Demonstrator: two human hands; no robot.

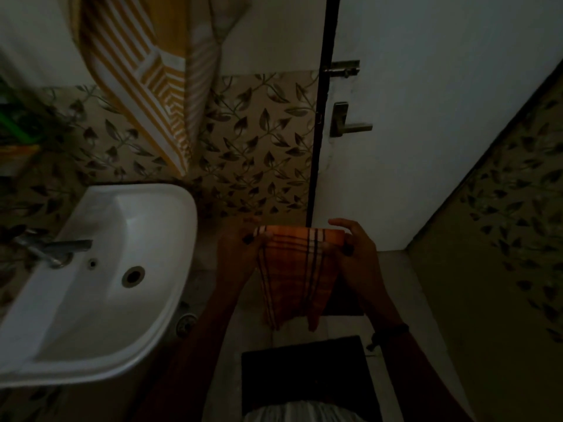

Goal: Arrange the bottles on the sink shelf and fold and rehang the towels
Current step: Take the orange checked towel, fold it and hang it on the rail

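Observation:
I hold a small orange checked towel [297, 269] with dark stripes in front of me, folded over at the top, its two corners hanging down. My left hand [240, 254] pinches its upper left corner and my right hand [355, 251] pinches its upper right corner. A yellow-and-white striped towel [146, 71] hangs on the wall above the sink, with a paler striped towel [202, 86] beside it. The sink shelf at the far left is blurred; only green and orange shapes [18, 129] show there.
A white washbasin [100, 269] with a metal tap [51, 248] stands at the left. A white door [426, 132] with a lever handle [347, 123] and a bolt is ahead. A dark mat [304, 367] lies on the floor below. Leaf-patterned tiles cover the walls.

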